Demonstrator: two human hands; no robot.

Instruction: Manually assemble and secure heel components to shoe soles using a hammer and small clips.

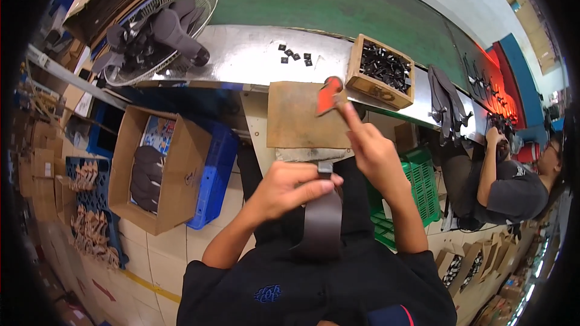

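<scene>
In my right hand point(376, 152) is a hammer point(329, 95) with a red-sided head, gripped by its handle, the head raised over a brown work board point(296, 115). My left hand point(287, 188) is closed around the upper end of a dark brown shoe sole point(323, 226), whose curved length hangs down in front of my body. A small grey block point(325, 169) shows at that end, beside my left fingers; whether it is the heel tip I cannot tell. The hammer head and the sole are apart. A pale worn strip point(311, 154) edges the board near my left hand.
Several small black square pieces point(293, 55) lie on the metal bench point(235, 54). A wooden box point(382, 95) of small black parts stands right, a wire basket point(211, 3) of shoes left. Below are a cardboard box point(193, 169) and green crate point(426, 184). A co-worker point(513, 187) sits right.
</scene>
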